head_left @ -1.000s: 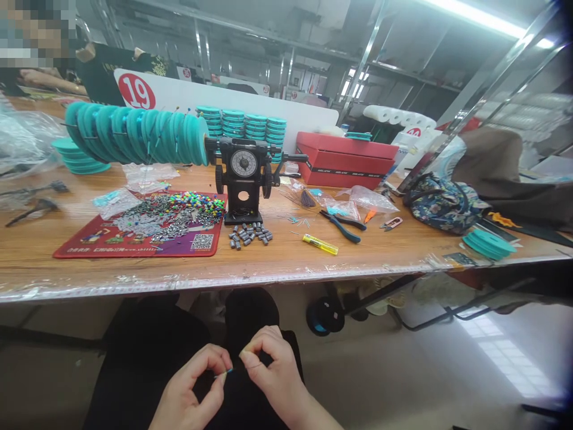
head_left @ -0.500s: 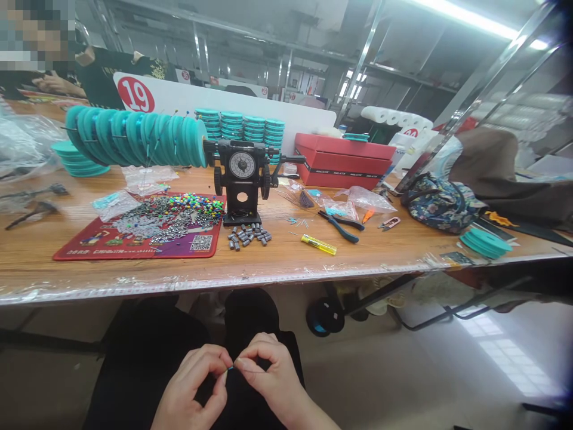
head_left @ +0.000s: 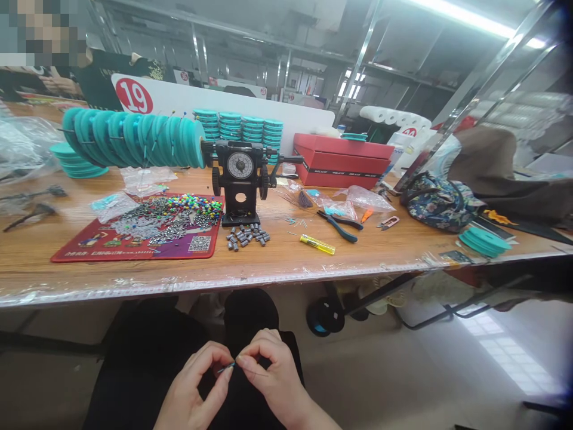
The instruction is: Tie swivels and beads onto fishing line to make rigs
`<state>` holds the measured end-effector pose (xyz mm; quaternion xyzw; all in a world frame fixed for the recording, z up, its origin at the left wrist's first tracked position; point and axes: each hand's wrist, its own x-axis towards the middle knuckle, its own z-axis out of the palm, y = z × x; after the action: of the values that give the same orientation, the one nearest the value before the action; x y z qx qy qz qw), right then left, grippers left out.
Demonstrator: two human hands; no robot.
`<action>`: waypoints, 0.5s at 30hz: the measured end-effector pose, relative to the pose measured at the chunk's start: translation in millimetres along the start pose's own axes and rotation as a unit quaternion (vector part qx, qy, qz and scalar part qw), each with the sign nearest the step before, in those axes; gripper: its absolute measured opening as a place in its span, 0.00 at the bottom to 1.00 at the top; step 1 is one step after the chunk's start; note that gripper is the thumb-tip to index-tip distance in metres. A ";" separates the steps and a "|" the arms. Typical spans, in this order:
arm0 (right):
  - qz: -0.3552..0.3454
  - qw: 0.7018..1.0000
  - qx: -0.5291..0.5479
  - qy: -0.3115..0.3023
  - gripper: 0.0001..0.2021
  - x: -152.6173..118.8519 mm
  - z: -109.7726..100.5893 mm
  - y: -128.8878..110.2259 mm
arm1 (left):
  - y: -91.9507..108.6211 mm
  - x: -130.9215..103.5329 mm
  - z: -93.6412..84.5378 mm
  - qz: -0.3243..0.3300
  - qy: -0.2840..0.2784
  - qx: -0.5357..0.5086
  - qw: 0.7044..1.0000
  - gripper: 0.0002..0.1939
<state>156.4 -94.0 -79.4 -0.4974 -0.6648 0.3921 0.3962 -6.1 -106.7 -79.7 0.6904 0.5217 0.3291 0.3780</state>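
Low in the view, above my dark-clothed lap, my left hand [head_left: 197, 379] pinches a small, thin bluish piece [head_left: 227, 367] between thumb and forefinger. Close against it, the thumb and forefinger of my right hand [head_left: 275, 370] are pressed together on a thin line [head_left: 257, 374], whose loose end crosses that thumb. The fingertips of both hands almost meet. How the piece and the line join is too small to make out.
On the table [head_left: 277, 263] stand a black winder [head_left: 240, 182] carrying teal foam spools [head_left: 134, 137], a red mat [head_left: 129, 254] with beads and swivels, grey cylinders [head_left: 245, 236], a yellow cutter [head_left: 317, 244], pliers [head_left: 340, 228] and a red box [head_left: 342, 161]. Another person's hand [head_left: 62, 83] shows far left.
My left fingers have shifted slightly, and more of the bluish piece shows between them. The right hand keeps its pinch almost in place. The camera view has moved a little.
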 end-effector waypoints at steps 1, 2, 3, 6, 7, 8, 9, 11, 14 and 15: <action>-0.001 1.000 -0.002 0.000 0.06 -0.2 0.0 -0.2 | 0.3 0.4 0.2 -0.004 -0.005 0.002 1.000 0.06; -0.001 1.000 -0.004 -0.001 0.06 -0.3 0.1 -0.3 | 0.7 0.9 0.4 -0.008 -0.010 0.003 1.000 0.06; -0.003 1.000 -0.006 0.000 0.06 -0.4 0.3 -0.2 | 1.0 1.4 0.7 -0.012 -0.013 0.003 1.000 0.07; -0.011 1.000 -0.014 0.004 0.06 0.2 1.2 -0.1 | 2.0 2.1 1.0 -0.018 -0.010 -0.002 1.000 0.07; -0.016 1.000 -0.022 0.005 0.07 0.5 1.4 -0.3 | 2.3 2.1 1.0 -0.019 -0.009 -0.005 1.000 0.07; -0.023 0.999 -0.032 0.005 0.07 0.9 1.3 -0.7 | 2.7 1.9 0.9 -0.018 -0.008 -0.008 1.000 0.07; -0.032 0.999 -0.044 0.004 0.07 1.2 0.9 -1.2 | 3.0 1.7 0.8 -0.019 -0.007 -0.010 1.000 0.07; -0.058 0.996 -0.073 0.002 0.06 1.5 -0.3 -2.3 | 3.3 1.4 0.8 -0.021 -0.011 -0.012 1.000 0.07; -0.097 0.989 -0.113 0.008 0.06 0.8 -2.1 -3.0 | 2.4 1.7 1.9 -0.022 -0.017 -0.008 1.000 0.08; -0.108 0.986 -0.122 0.013 0.06 0.4 -2.3 -2.9 | 1.8 1.8 2.6 -0.018 -0.018 -0.007 1.000 0.07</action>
<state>157.5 -93.9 -75.8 -0.4723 -0.7525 0.2561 0.3809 -2.6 -105.7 -79.4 0.6839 0.5251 0.3135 0.3978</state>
